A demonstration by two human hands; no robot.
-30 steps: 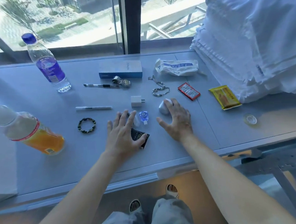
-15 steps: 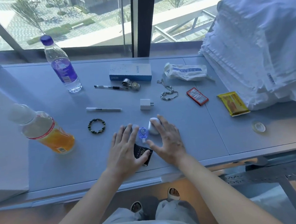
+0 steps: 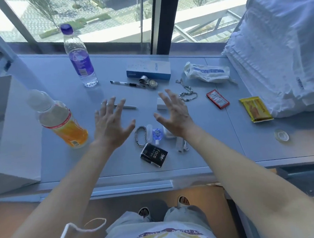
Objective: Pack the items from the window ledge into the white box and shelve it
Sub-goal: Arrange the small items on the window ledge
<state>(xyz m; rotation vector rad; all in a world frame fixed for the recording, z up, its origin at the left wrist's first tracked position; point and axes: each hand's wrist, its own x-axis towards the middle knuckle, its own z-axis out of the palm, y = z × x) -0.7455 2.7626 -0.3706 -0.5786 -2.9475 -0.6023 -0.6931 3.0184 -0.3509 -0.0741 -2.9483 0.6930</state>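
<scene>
Small items lie scattered on the grey window ledge (image 3: 219, 151). My left hand (image 3: 112, 125) and my right hand (image 3: 174, 114) hover above its middle, fingers spread, holding nothing. Between and below them lie a braided bracelet (image 3: 141, 136), a small blue sanitizer bottle (image 3: 156, 134), a black tissue pack (image 3: 153, 155) and a white clip-like item (image 3: 181, 145). A white charger (image 3: 160, 104) and a white pen (image 3: 128, 107) sit partly behind the hands. The white box (image 3: 2, 129) stands at the left edge.
Farther back stand a purple-label water bottle (image 3: 79, 57) and an orange drink bottle (image 3: 59, 120), plus a blue carton (image 3: 149, 71), black pen (image 3: 125, 83), watch (image 3: 149, 82), chain (image 3: 186, 91), white pouch (image 3: 207, 72), red sachet (image 3: 218, 98), yellow packet (image 3: 256, 109). Folded white linen (image 3: 281, 45) fills the right.
Both hands have lifted off the ledge and spread apart, uncovering the bracelet, sanitizer bottle and tissue pack. The view has shifted left, showing more of the white box.
</scene>
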